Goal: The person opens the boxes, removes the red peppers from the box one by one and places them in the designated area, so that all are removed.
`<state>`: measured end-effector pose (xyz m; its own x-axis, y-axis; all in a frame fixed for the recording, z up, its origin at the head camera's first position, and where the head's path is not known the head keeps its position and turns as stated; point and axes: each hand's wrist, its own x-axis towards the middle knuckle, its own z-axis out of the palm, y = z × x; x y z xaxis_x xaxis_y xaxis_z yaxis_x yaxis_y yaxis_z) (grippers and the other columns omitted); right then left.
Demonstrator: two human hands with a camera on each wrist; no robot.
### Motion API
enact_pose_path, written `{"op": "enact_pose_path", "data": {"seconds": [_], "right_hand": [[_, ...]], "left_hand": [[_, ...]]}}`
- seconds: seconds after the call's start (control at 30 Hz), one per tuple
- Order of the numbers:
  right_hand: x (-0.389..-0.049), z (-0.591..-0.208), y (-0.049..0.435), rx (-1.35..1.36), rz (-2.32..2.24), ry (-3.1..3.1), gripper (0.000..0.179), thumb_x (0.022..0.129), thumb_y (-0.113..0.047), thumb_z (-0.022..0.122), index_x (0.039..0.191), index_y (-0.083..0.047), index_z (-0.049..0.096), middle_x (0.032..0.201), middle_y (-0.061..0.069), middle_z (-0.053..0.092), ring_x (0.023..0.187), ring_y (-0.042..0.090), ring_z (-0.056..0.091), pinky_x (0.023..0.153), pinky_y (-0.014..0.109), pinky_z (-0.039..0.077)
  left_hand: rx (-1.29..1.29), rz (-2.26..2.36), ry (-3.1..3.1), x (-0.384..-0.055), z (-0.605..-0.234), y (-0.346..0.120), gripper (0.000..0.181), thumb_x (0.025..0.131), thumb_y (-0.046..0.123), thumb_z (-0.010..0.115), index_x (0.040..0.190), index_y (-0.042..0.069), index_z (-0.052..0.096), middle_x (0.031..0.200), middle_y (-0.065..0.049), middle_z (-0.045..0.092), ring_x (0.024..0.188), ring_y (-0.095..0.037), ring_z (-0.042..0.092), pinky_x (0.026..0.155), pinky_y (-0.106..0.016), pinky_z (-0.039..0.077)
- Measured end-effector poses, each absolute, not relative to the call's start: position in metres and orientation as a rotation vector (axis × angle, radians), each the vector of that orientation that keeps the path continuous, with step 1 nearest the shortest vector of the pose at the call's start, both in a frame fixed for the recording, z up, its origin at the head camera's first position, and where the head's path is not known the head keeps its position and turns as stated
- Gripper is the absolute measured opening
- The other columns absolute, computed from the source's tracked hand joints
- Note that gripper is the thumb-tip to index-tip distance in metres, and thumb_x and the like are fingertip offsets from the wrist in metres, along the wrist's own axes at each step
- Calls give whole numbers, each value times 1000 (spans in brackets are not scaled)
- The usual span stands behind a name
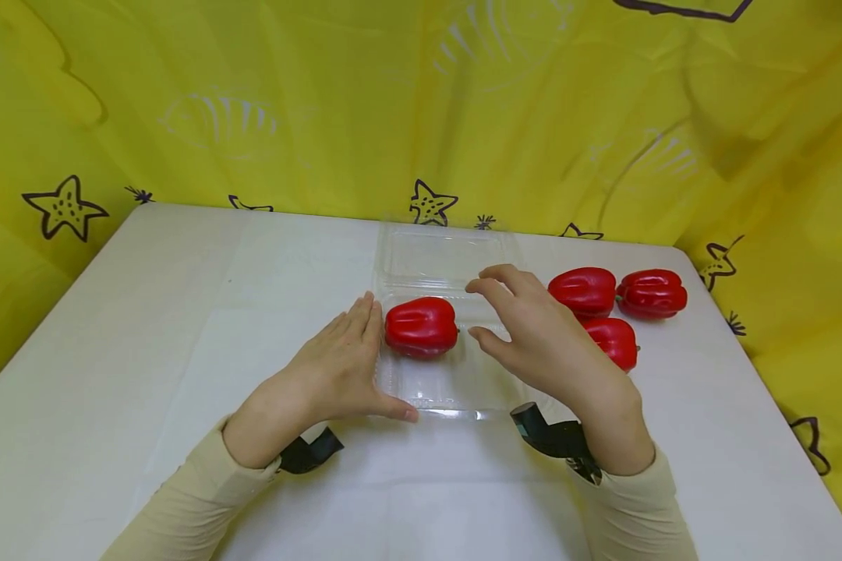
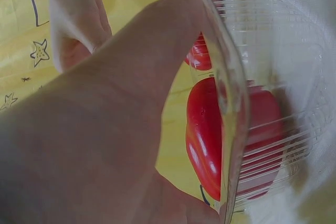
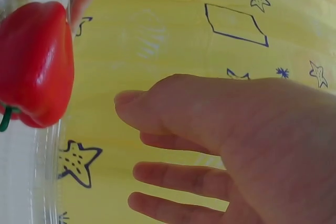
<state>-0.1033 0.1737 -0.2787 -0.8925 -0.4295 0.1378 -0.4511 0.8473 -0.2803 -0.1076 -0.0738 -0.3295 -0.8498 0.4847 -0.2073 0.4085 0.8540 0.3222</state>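
A red bell pepper (image 1: 421, 327) lies on its side in the left part of a clear plastic clamshell box (image 1: 456, 389), whose lid (image 1: 449, 257) is folded back. My left hand (image 1: 337, 366) rests along the box's left edge, fingers straight and thumb at the front rim. Over the right side of the box hovers my right hand (image 1: 533, 327), its thumb and fingers apart with nothing between them. The right wrist view shows the same pepper (image 3: 37, 64) with its green stem, apart from the right hand (image 3: 194, 140).
Right of the box, three more red peppers sit in a cluster: one at the back left (image 1: 584, 291), one at the back right (image 1: 652, 294), and one nearer (image 1: 616, 343), partly hidden by the right hand. A yellow patterned curtain (image 1: 323, 117) surrounds the white table (image 1: 112, 351).
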Motion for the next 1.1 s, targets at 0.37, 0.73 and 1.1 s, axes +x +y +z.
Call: {"op": "enact_pose_path", "data": {"seconds": [0.37,0.73,1.1], "right_hand": [[-113,-303,147,867,541,-2941,51,88,-20,76,133,-6,57,138,14,53,130,31,49,99,43,55],[-118,-320,136,960,552,-2904,57,88,-18,75,139,-5,52,143,16,49,134,31,45,106,43,50],[-118,-330,130,925,502,-2952,65,85,-16,77,143,-7,48,141,13,47,133,31,42,103,42,53]], "left_hand": [[687,364,2747,-107,-329,-73,135,65,78,72,156,-5,16,165,-22,10,154,-37,12,124,-50,20],[699,351,2747,-107,-328,-74,136,65,79,72,155,-7,15,165,-24,9,154,-38,11,125,-50,19],[702,349,2750,-108,-329,-73,137,65,79,72,155,-9,15,164,-25,9,154,-38,11,125,-50,19]]}}
